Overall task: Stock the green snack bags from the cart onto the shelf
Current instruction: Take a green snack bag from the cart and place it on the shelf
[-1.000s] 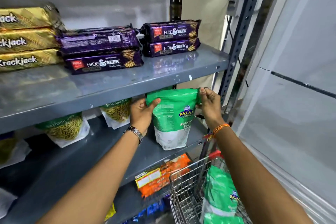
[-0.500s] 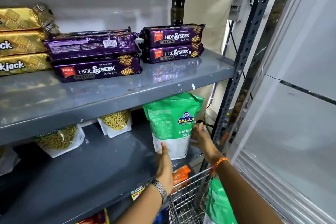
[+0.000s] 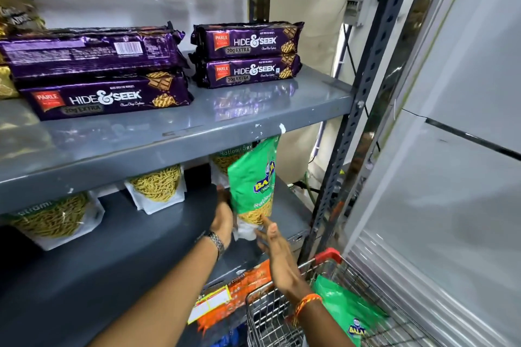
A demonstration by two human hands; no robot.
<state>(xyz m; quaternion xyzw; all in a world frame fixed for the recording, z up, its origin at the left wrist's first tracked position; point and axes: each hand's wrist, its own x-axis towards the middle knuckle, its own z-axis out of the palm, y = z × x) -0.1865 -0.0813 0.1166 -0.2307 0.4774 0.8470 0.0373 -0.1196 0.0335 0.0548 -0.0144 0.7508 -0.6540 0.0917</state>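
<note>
Green snack bag [image 3: 251, 183] (top behind upper shelf [image 3: 169, 146]) between flat left hand [image 3: 224, 218] and flat right hand [image 3: 277, 251]

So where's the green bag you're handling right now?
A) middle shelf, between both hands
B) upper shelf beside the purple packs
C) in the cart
A: the green bag stands tilted on the middle shelf, left hand and right hand at its base.

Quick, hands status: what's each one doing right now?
Left hand: open, flat against the left side of the green snack bag.
Right hand: open, fingers straight, touching the bag's lower front.
</note>
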